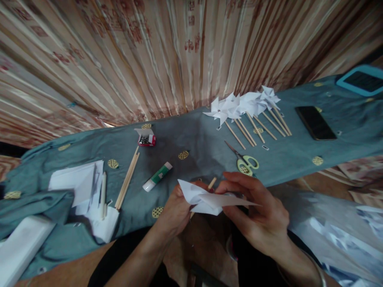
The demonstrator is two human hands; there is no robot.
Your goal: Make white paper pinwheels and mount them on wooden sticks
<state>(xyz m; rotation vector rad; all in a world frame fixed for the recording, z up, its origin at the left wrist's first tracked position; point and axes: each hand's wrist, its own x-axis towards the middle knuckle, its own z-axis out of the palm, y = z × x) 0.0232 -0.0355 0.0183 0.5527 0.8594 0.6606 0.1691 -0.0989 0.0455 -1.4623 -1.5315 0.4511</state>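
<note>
A white paper pinwheel (203, 199) is between my two hands, above the near edge of the cloth-covered table. My left hand (175, 213) grips it from the left; its fingertips are hidden behind the paper. A wooden stick (212, 183) pokes out past the folded blades, mostly covered by them. On the other side, my right hand (260, 211) has its thumb below and its fingers above one blade, holding the pinwheel's right part. Just beyond that hand lie scissors (247, 162) with light green handles. A green and white glue stick (157, 176) rests left of the pinwheel.
Finished pinwheels (236, 107) lie in a row at the back right, beside a dark phone (315, 122) and a blue-framed tablet (363, 80). A small open red box (147, 139) holds metal pins. Leftward are loose sticks (128, 180), paper sheets (78, 183) and a pen (103, 195).
</note>
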